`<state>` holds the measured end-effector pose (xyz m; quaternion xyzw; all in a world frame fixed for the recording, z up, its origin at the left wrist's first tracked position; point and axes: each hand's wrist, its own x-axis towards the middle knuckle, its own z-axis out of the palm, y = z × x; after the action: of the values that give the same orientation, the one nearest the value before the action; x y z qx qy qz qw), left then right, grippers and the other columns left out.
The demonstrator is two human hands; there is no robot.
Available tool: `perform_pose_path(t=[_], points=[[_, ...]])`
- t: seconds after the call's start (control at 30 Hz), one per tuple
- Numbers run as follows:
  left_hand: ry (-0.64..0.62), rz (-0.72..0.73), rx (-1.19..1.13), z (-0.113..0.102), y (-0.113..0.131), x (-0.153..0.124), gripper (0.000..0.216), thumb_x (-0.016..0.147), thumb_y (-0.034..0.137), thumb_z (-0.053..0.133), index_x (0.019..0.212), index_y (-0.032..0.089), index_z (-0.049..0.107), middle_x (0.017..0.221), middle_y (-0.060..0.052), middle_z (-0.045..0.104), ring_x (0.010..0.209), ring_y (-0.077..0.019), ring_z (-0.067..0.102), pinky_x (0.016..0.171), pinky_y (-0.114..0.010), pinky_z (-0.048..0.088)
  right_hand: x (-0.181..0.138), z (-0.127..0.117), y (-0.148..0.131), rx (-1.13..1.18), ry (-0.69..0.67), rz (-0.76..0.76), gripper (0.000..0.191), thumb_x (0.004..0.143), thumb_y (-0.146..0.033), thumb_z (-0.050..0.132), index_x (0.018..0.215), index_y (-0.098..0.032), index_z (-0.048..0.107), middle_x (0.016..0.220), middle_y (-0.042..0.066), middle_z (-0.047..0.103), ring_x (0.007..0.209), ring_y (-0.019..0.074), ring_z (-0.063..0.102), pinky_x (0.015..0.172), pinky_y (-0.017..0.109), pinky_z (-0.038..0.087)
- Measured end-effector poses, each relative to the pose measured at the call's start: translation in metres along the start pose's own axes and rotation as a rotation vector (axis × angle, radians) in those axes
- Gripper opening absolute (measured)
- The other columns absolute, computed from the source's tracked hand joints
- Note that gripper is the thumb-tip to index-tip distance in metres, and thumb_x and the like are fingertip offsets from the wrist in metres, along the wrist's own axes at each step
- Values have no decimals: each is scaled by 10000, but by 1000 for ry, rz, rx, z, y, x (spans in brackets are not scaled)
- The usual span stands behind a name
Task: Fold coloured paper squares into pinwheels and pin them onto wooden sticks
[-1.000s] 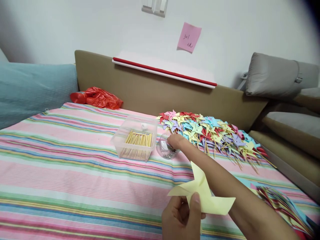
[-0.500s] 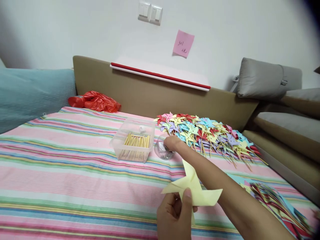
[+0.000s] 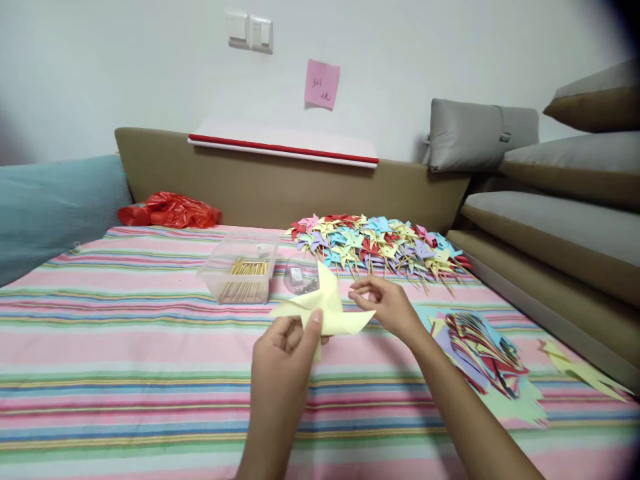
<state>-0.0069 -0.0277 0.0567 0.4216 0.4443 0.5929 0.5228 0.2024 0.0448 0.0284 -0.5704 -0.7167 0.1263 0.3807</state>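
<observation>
My left hand (image 3: 285, 363) grips a pale yellow paper pinwheel (image 3: 331, 308) by its centre, thumb in front and fingers behind. Just right of its blades is my right hand (image 3: 390, 305), thumb and forefinger brought together; whatever they may pinch is too small to name. Behind the pinwheel, partly hidden by it, stands a round clear dish (image 3: 291, 287) with small metallic bits and a white label inside. To its left a clear plastic box (image 3: 219, 270) holds many thin wooden sticks (image 3: 247, 288).
Finished pinwheels on sticks (image 3: 383, 243) lie heaped at the back right. Cut coloured paper (image 3: 485, 353) is piled near my right forearm, with yellow paper pieces (image 3: 580, 370) beyond. A red plastic bag (image 3: 175, 210) lies back left. Grey cushions (image 3: 560, 220) are stacked at right. Striped cloth (image 3: 125, 353) covers the surface.
My right hand has come back from the round dish to beside the pinwheel, its fingertips together. The left hand still holds the pinwheel. The view has shifted to the right.
</observation>
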Motion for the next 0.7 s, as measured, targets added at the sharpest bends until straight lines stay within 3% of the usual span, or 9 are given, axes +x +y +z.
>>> perform_pose_path(t=[0.07,0.13,0.2,0.3,0.47,0.57,0.7], points=[[-29,104,102,10,10,4,276,794,417,762,851,150,722,704,-41,734,722,-199,699,637,-242,522,-26,-17,8,99,64,60,333,901,-412,605,1055,-140,720,840,71,762,488,112,502,479,257,378],[-80,184,157,22,11,12,264,831,414,724,863,152,707,765,-48,744,758,-200,704,662,-243,524,-43,-34,11,200,122,105,352,884,-453,638,1031,-148,734,858,87,764,574,143,583,529,269,434],[-115,232,203,31,1,22,279,848,431,703,814,156,673,748,-39,718,743,-191,691,647,-239,512,-53,-49,8,333,195,165,324,845,-460,702,983,-170,747,892,91,764,714,182,648,616,286,484],[-120,229,220,39,-26,34,300,853,448,697,789,161,637,737,-34,692,746,-192,685,645,-244,511,-63,-59,-1,481,279,257,267,788,-434,779,914,-200,751,889,73,753,743,183,641,613,272,471],[-98,155,221,40,-64,30,294,869,440,683,776,168,619,698,-18,670,712,-176,661,651,-245,511,-73,-34,-19,620,209,284,231,838,-439,737,909,-221,716,771,23,711,668,153,609,552,238,425],[-83,117,246,41,-69,23,291,879,436,675,775,169,624,694,-14,676,715,-174,667,656,-244,510,-77,-12,-31,470,178,232,179,914,-397,651,928,-229,710,606,-33,592,501,112,458,467,236,338],[-119,125,238,44,-63,21,277,885,424,678,780,169,646,715,-18,697,740,-178,685,679,-249,526,-77,0,-38,277,254,-12,108,955,-265,593,916,-246,692,838,7,675,567,114,514,511,245,416]])
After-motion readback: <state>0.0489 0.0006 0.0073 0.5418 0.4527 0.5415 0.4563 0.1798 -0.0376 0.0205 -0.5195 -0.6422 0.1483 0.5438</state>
